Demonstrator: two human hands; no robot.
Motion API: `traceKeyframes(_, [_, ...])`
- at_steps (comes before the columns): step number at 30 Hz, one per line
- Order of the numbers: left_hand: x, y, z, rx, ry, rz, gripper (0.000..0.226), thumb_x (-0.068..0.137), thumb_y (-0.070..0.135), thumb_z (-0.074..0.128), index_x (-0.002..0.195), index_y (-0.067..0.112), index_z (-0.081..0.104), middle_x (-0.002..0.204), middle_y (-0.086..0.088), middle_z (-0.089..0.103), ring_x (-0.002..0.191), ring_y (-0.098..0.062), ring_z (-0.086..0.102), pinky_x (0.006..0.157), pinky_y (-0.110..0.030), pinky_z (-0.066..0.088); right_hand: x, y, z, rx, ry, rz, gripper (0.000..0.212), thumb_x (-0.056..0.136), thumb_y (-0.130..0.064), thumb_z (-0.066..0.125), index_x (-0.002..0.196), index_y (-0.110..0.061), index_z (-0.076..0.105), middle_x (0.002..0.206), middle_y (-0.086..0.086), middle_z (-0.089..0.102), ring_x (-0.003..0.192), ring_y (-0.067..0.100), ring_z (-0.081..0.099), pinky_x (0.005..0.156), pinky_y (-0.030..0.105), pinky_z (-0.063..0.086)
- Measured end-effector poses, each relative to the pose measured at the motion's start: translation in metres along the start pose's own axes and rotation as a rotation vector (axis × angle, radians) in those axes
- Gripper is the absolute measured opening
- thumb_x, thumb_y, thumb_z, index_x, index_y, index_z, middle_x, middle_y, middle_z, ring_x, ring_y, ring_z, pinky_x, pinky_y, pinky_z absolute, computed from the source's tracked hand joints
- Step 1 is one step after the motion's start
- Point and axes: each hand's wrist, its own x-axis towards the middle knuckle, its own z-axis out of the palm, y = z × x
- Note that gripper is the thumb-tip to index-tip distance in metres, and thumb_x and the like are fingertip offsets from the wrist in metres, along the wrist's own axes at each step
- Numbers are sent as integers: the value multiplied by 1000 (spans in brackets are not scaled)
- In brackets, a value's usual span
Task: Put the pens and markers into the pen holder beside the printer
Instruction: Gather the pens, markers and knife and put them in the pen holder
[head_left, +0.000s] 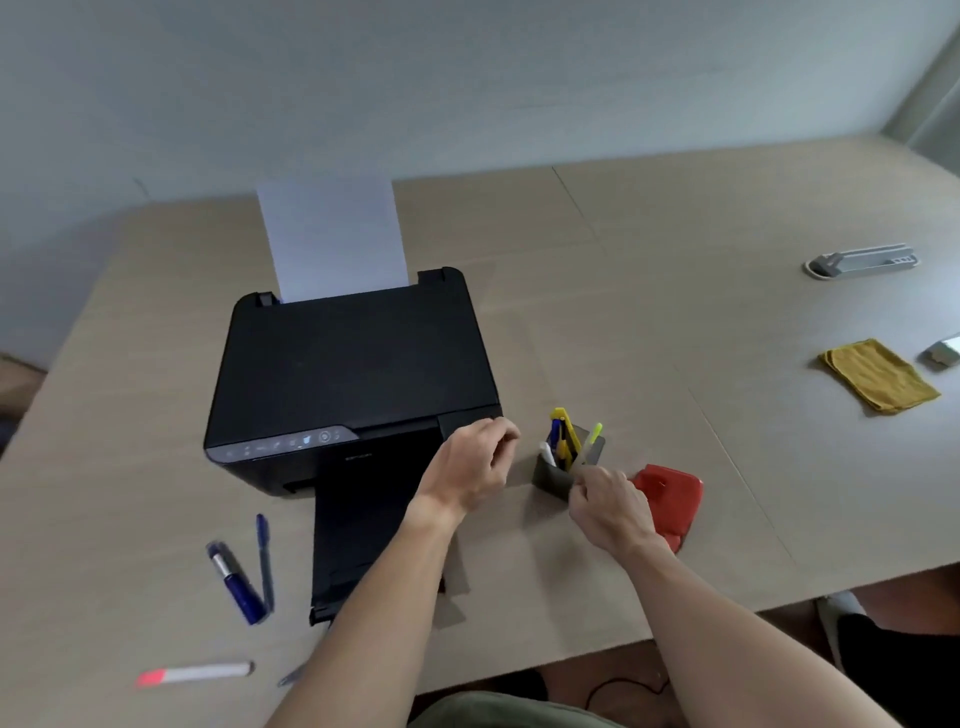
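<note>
Several pens stand in the dark square pen holder (558, 475) right of the black printer (353, 384); my right hand (610, 506), fingers curled, touches it, grip unclear; my left hand (475, 465) is loosely curled. A blue marker (236, 582), blue pen (265, 561) and red-capped white marker (195, 674) lie left.

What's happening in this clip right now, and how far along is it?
A person is tidying pens into the dark pen holder just right of the black printer. The right hand is at the holder's rim; whether it grips anything is unclear. The left hand hovers by the printer's corner, seemingly empty. Several pens already stand in the holder. Still on the table, left of the printer: a blue marker, a blue pen and a pink-capped marker.
</note>
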Motion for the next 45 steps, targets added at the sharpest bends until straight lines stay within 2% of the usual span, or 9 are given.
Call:
traceKeyframes(8, [-106,-91,-62,36,48,-314,6,93,14,60,89,15,65,61,9,57,50,-6,51,49,-20,45,-12,-96,64,-22,-116,-212,15,87,-22,40,78,-16,51,74,7,62,70,31,56,61,39,44])
traceKeyframes(12, [-165,-140,-90,83,141,-583,10,94,17,58,85,15,64,69,1,68,62,-17,63,60,-35,55,-23,-154,99,-80,-169,-347,5,86,-20,46,84,-18,49,73,2,62,66,26,56,57,35,42])
traceKeyframes(16, [-206,-173,-107,125,288,-951,27,98,23,54,86,3,66,79,-19,69,76,-38,66,63,-39,51,-31,-218,137,-138,-232,-465,8,87,-24,46,88,-17,50,78,4,65,69,27,61,60,37,49])
traceKeyframes(21, [-231,-203,-109,42,120,-1248,27,96,27,53,94,1,62,98,-19,65,90,-39,63,75,-41,53,-43,-285,186,-185,-329,-517,16,91,-21,41,100,-11,51,94,14,66,84,38,64,67,40,47])
traceKeyframes(25, [-231,-216,-110,3,64,-1275,26,95,28,53,96,4,63,102,-16,64,95,-37,63,78,-41,53,-46,-317,218,-259,-412,-446,16,92,-16,41,102,-10,52,101,15,64,88,37,63,66,37,44])
traceKeyframes(31, [-220,-233,-111,-81,108,-1257,37,92,44,56,89,7,63,95,-12,68,91,-35,65,76,-40,54,-44,-331,242,-276,-484,-213,27,94,-32,48,107,-9,54,106,12,63,96,35,63,77,42,51])
traceKeyframes(35, [-214,-242,-111,-104,28,-1290,35,86,42,61,91,8,65,97,-11,68,92,-34,65,77,-40,55,-44,-335,249,-267,-520,-125,25,92,-28,52,105,-8,58,106,12,64,97,34,63,76,41,52])
traceKeyframes(39, [-211,-240,-118,-113,44,-1297,28,85,34,56,94,8,61,93,-10,66,90,-34,65,73,-37,52,-47,-337,242,-270,-465,-200,24,93,-25,45,106,-6,54,105,14,63,97,35,62,75,38,48])
traceKeyframes(45, [-217,-225,-131,-60,246,-1057,16,98,26,42,98,12,49,80,-10,62,76,-36,60,64,-41,48,-53,-320,212,-74,-290,-392,17,90,-22,38,98,-10,47,84,14,65,73,36,58,61,38,42])
